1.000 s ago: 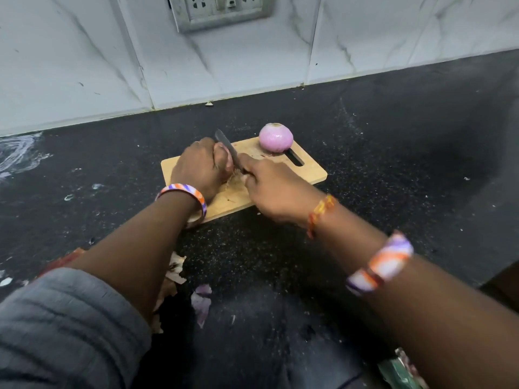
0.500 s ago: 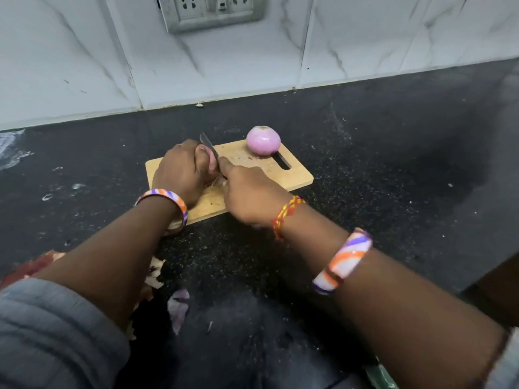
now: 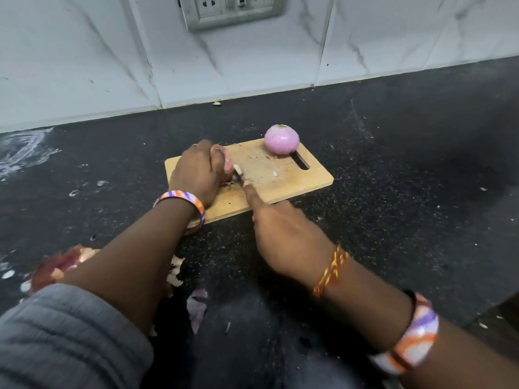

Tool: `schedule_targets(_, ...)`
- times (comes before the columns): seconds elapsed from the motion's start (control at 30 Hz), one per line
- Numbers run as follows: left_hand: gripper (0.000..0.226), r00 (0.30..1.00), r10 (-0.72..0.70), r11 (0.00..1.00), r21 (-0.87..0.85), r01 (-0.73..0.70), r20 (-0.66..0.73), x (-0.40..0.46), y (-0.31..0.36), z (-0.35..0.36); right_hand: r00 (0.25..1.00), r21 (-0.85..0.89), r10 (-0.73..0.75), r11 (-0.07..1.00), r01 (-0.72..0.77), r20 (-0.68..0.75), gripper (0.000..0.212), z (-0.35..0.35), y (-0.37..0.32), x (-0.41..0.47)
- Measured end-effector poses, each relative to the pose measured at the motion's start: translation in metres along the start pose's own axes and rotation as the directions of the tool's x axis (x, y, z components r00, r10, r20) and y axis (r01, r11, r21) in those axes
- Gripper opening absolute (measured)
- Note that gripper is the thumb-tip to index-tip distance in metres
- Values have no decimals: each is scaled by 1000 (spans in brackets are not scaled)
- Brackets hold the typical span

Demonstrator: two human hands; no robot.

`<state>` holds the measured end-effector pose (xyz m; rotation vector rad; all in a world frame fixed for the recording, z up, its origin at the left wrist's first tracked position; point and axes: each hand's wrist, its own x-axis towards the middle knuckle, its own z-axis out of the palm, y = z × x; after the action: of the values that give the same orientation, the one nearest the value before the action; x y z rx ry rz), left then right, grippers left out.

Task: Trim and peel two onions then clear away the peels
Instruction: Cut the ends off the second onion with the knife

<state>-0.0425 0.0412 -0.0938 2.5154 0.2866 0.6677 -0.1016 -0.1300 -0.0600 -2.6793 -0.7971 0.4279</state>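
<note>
A peeled pink onion (image 3: 281,139) stands on the far right corner of the wooden cutting board (image 3: 297,179). My left hand (image 3: 196,172) is curled over a second onion at the board's left side; almost all of that onion is hidden under the fingers. My right hand (image 3: 283,234) holds a knife (image 3: 238,175) low over the board's near edge, index finger stretched along it. Only a small part of the blade shows beside my left fingers. Loose peels (image 3: 175,272) lie on the counter under my left forearm, with a purple piece (image 3: 196,307) nearer me.
The board lies on a black speckled counter (image 3: 393,206) against a white marble-tiled wall with a socket plate (image 3: 230,9). A heap of reddish peels (image 3: 63,263) sits at the near left. White smears mark the counter's far left.
The knife blade, raised above my left hand before, is now down at the board. My right hand has drawn back toward me. The left hand stays on its onion.
</note>
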Motion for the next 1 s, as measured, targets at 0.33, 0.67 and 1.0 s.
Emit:
schedule_targets(0.33,42,998,-53,996,-68,55,38,3,0,-3,998,127,32,992,-25,-50,66,0,-7,17)
schedule_targets(0.67,47,973,-233,972,-22,233,0,2,11,-6,1000,-87,23,996,-24,-11,75,-7,-20,20)
schedule_targets(1.0,43,869,-416,876,376,303,267,17,21,-53,999,-105,11,994,-15,-37,65,-7,6,8)
